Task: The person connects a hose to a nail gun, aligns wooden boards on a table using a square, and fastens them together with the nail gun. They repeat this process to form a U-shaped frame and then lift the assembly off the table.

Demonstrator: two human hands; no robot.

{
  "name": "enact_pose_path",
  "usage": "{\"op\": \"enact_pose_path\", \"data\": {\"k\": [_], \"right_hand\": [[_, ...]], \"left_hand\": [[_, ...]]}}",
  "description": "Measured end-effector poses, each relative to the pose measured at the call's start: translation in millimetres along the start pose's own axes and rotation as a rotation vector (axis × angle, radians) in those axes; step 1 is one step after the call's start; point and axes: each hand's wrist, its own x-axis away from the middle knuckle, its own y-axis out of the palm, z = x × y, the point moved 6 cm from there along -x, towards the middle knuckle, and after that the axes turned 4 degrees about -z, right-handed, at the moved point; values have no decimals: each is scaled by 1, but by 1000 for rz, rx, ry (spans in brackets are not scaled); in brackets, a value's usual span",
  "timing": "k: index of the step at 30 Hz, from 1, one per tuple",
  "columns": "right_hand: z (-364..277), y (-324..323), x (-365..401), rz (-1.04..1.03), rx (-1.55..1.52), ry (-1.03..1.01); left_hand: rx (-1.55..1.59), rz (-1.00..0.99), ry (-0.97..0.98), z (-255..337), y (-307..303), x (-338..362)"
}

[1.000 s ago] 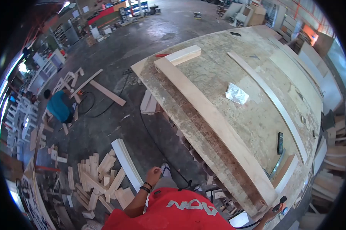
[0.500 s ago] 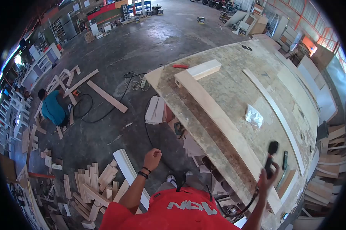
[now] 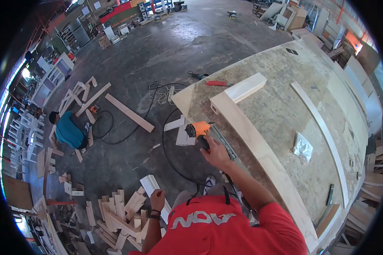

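An orange and black nail gun (image 3: 198, 128) is in my right hand (image 3: 217, 153), whose fingers wrap its dark grip beside the table's left edge. The gun's long metal magazine (image 3: 224, 142) runs along the right of that hand. Lower down, my left hand (image 3: 157, 199) has curled fingers and hangs over or beside a white-faced moulding board (image 3: 150, 185); anything inside it is hidden. On the worktable (image 3: 280, 114) lies a pale wooden frame with a long beam (image 3: 259, 157) and a shorter end piece (image 3: 246, 87).
A red-handled tool (image 3: 217, 83), plastic bag (image 3: 303, 146) and long strip (image 3: 323, 131) lie on the table. Wood offcuts (image 3: 119, 214) pile at lower left. A black hose (image 3: 168, 155) crosses the floor. A person in teal (image 3: 70, 129) crouches among planks at left.
My right hand has swung left from above the near right of the table to its left edge, carrying the nail gun. My left hand has dropped lower, towards my body.
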Motion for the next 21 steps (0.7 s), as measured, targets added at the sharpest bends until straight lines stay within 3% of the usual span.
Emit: {"op": "enact_pose_path", "data": {"k": [2,6,11,14,18,21], "right_hand": [[10,25,-26,-18,74,-32],[26,52,-78,41,137,-159],[42,92,-149,-17,303,-33],[41,109,-194,0,386,15],[57,133,-249,32,515,131],[68,143,-267,11,634,232]], "left_hand": [[25,101,-77,-24,-12,-11],[178,87,-136,-48,-15,-46],[157,-45,-184,-60,-26,-126],[153,-136,-95,-71,-51,-194],[-18,-184,14,-76,-115,-286],[-131,-114,55,-74,-171,-356]]}}
